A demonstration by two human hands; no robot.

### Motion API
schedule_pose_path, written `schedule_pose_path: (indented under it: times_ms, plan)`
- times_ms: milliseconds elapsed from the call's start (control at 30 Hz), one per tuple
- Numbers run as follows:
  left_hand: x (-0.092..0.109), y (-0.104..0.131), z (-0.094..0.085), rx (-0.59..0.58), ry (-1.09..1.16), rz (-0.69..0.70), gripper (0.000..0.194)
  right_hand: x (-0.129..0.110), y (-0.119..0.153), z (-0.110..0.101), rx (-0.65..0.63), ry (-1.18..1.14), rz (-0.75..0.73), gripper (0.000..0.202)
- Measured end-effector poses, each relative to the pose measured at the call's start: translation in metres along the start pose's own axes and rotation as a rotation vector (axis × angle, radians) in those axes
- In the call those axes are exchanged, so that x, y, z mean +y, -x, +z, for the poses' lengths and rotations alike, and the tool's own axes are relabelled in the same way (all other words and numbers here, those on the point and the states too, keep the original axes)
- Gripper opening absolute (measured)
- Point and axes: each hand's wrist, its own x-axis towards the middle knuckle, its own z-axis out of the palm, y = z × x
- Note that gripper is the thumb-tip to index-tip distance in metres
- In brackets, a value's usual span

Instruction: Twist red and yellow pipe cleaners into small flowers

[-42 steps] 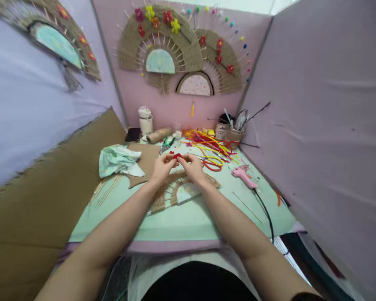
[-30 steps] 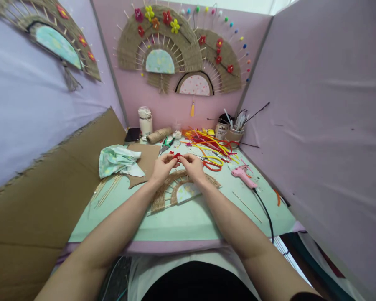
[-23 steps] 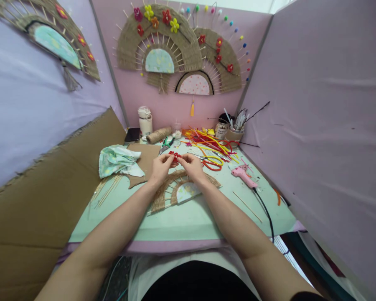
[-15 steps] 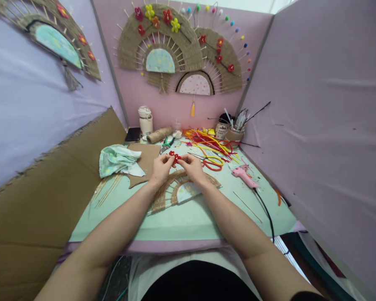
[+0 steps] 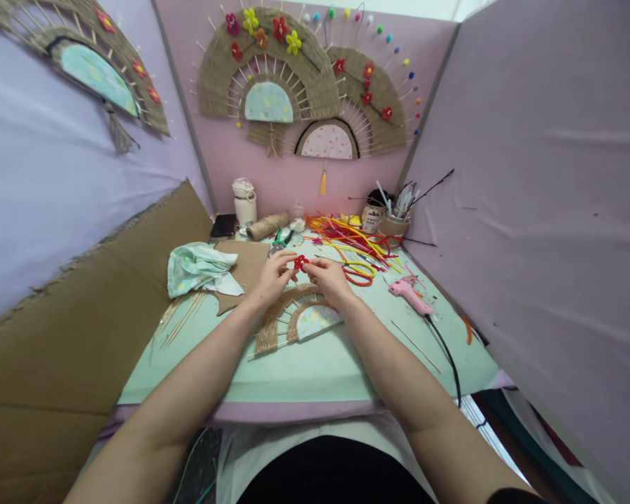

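Note:
A small red flower [image 5: 300,262] is pinched in the fingers of my right hand [image 5: 325,278], above the middle of the table. Close to its left side is my left hand [image 5: 274,278], thumb and fingers apart; whether a fingertip touches the flower is hard to tell. Below both hands lies a woven twine fan [image 5: 269,332] with a pale floral half-round centre, partly hidden by my right hand and forearm. Scissors with red and yellow handles [image 5: 358,274] rest just right of my right hand.
A pink glue gun [image 5: 410,297] with a black cord lies right, near a thin stick [image 5: 414,346]. Patterned cloth [image 5: 197,269] and cardboard [image 5: 244,260] are left. Coloured pipe cleaners [image 5: 346,234], a twine roll [image 5: 267,226] and a white bottle [image 5: 244,203] stand or lie behind.
My left fingers have spread away from the red flower, which both hands pinched before. The flower and my right hand have shifted slightly right.

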Motion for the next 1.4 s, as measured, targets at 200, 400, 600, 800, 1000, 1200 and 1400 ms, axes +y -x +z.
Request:
schedule_pose_path:
  times_ms: [200,400,600,800,1000,1200,1400]
  plan:
    - [-0.003,0.004,0.004,0.038,-0.111,0.040,0.018,0.001,0.002,0.003,-0.052,0.013,0.019,0.025]
    - [0.004,0.004,0.000,0.146,-0.192,0.061,0.016,-0.004,0.003,0.006,-0.039,-0.029,-0.002,0.030]
    - [0.003,0.005,-0.001,0.278,-0.135,0.094,0.017,-0.005,0.004,0.008,-0.090,-0.071,0.050,0.033]
    - [0.007,0.009,0.003,0.251,-0.199,0.180,0.017,-0.003,0.006,0.010,-0.131,-0.046,-0.003,0.031]
    - [0.009,0.011,0.005,0.251,-0.224,0.220,0.017,-0.004,0.007,0.011,-0.128,-0.147,0.014,0.028]
    - [0.005,0.012,0.005,0.256,-0.199,0.209,0.017,-0.005,0.008,0.013,-0.160,-0.211,0.026,0.030]
    - [0.001,0.007,0.000,0.265,-0.140,0.184,0.017,-0.004,0.004,0.005,-0.171,-0.055,0.048,0.040]
